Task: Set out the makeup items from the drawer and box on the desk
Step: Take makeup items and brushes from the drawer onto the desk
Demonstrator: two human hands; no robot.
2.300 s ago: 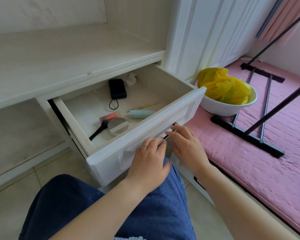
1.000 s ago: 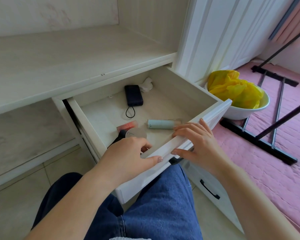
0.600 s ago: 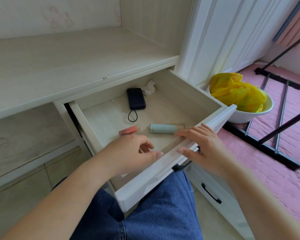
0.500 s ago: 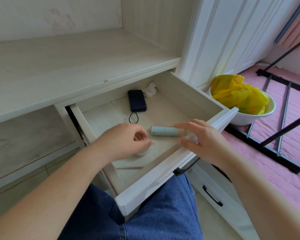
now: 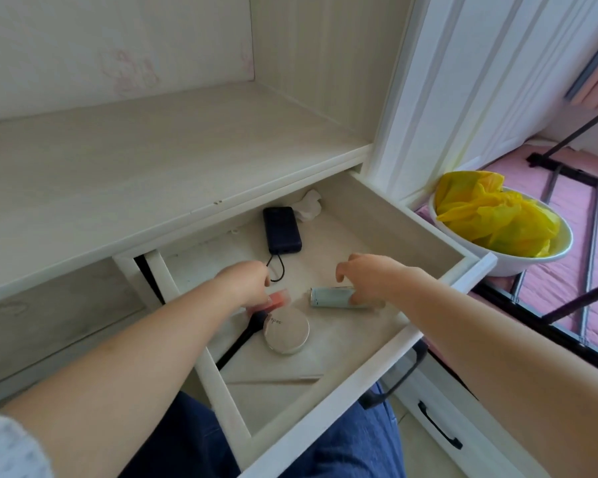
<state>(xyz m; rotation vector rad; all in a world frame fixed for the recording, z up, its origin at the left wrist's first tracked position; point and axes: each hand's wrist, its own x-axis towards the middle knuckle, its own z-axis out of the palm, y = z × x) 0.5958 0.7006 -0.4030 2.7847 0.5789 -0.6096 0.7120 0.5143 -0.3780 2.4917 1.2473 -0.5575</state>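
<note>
Pale wood-grain worktop [image 5: 125, 174] bare across everything in view, so nothing set out yet and the task judged barely begun. White drawer [image 5: 356, 384] pulled wide open, both hands reaching inside. Left hand [image 5: 244, 282] curled over the pink tube [image 5: 277, 300], fingers bent and seemingly closing on it, though whether actually gripped cannot be told because the hand covers most of it. Right hand [image 5: 373, 276] arched over the pale green tube [image 5: 330, 297], fingers half spread with the lower ones touching its right end; no firm pinch visible (contact, but not yet a lift, by the look of it). Round beige compact [image 5: 286, 333] lying flat just in front of both tubes, touching the black brush [image 5: 242, 339], whose handle runs toward the drawer's left wall. Further back, well apart from the makeup, a dark power bank [image 5: 282, 229] with its looped cord, and a crumpled white tissue [image 5: 308, 205] in the rear corner, probably not part of the job. Left to do, judging from how things lie: lift out the two tubes, the compact and the brush and place them up on the worktop, then deal with the box, which does not show anywhere here. Off to the right, a white bowl [image 5: 518, 262] holding something yellow, resting on a pink mat.
</note>
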